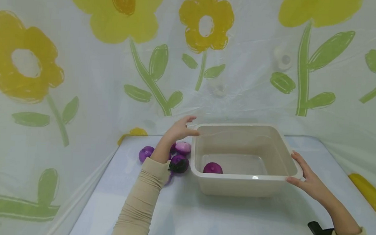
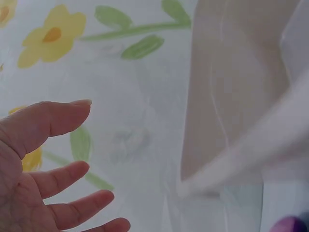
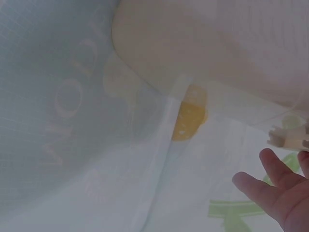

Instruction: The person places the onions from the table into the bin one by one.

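Observation:
A deep beige plastic bin (image 1: 238,186) stands on the table, with one round magenta piece (image 1: 213,168) inside near its front left corner. My left hand (image 1: 180,129) hovers at the bin's left rim, fingers spread and nothing in them; the left wrist view shows the thumb and fingers apart from the bin. On the right, my right hand (image 1: 308,179) spans the bin's right end, its thumb by the front corner and its fingertips at the side rim. The right wrist view shows those fingers (image 3: 275,169) nearly straight beside the bin's edge.
Left of the bin lie several round purple pieces, among them one with a dark green top (image 1: 179,163) and one with a pale pink face (image 1: 183,147). My left forearm partly hides them. A flower-printed curtain (image 1: 239,102) hangs behind the pale table (image 1: 115,198).

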Available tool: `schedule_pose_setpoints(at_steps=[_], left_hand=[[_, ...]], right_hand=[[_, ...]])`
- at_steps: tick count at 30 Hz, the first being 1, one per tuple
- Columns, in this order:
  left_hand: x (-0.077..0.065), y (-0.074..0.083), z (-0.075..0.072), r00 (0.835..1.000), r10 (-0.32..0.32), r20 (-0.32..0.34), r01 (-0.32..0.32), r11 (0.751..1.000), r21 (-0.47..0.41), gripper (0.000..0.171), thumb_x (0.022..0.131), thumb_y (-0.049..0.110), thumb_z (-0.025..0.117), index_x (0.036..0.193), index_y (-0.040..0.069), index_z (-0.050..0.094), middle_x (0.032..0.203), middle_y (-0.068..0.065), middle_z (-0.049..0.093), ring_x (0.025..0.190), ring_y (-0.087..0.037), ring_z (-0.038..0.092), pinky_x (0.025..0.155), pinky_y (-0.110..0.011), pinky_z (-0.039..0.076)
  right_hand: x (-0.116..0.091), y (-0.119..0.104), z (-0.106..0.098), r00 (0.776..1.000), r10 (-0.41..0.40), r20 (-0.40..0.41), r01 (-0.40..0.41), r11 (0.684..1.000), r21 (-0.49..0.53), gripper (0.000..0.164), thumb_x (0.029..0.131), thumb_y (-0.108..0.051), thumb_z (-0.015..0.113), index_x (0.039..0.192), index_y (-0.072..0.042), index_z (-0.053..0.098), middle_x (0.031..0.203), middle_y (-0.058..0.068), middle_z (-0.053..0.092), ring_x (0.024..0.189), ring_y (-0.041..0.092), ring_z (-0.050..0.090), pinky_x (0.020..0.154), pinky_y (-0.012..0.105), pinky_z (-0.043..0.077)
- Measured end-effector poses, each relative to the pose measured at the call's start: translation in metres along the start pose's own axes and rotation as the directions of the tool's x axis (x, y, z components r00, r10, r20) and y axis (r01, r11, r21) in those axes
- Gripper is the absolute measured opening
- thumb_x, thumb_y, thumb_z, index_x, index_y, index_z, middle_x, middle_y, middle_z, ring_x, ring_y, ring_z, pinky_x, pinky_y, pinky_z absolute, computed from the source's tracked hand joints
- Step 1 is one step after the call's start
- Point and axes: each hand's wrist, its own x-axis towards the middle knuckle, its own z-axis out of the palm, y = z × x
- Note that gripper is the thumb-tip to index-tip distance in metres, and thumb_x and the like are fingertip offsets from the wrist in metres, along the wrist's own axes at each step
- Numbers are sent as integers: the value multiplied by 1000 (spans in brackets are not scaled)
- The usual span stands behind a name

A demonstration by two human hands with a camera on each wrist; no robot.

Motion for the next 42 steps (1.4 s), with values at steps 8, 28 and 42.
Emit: schedule_pose_setpoints(at_steps=[8, 28, 42], left_hand=[[-28, -33, -22, 997, -39, -70, 38, 999, -18, 70, 79, 25, 68, 140, 12, 34, 144, -14, 34, 128, -41, 34, 103, -51, 32], [-56, -144, 9, 963, -216, -162, 227, 972, 55, 66, 79, 21, 67, 134, -1, 39, 129, -29, 46, 117, -44, 45, 94, -53, 39], [-59, -189, 44, 954, -216, -208, 254, 951, 174, 81, 72, 33, 75, 133, -7, 38, 128, -33, 44, 119, -48, 41, 100, -54, 33]], right_hand=[[0, 1, -1, 1000, -16, -1, 16, 999, -29, 85, 83, -5, 61, 147, -10, 6, 140, -33, 4, 105, -23, 15, 75, 68, 32], [0, -2, 0, 1000, 24, 13, -23, 999, -39, 84, 85, -8, 59, 148, -12, 3, 148, -22, 0, 123, -7, 18, 76, 74, 29], [0, -8, -2, 997, 66, 50, -64, 997, -30, 86, 87, -14, 58, 148, -16, -3, 153, 14, -6, 120, 56, 20, 75, 79, 25]])
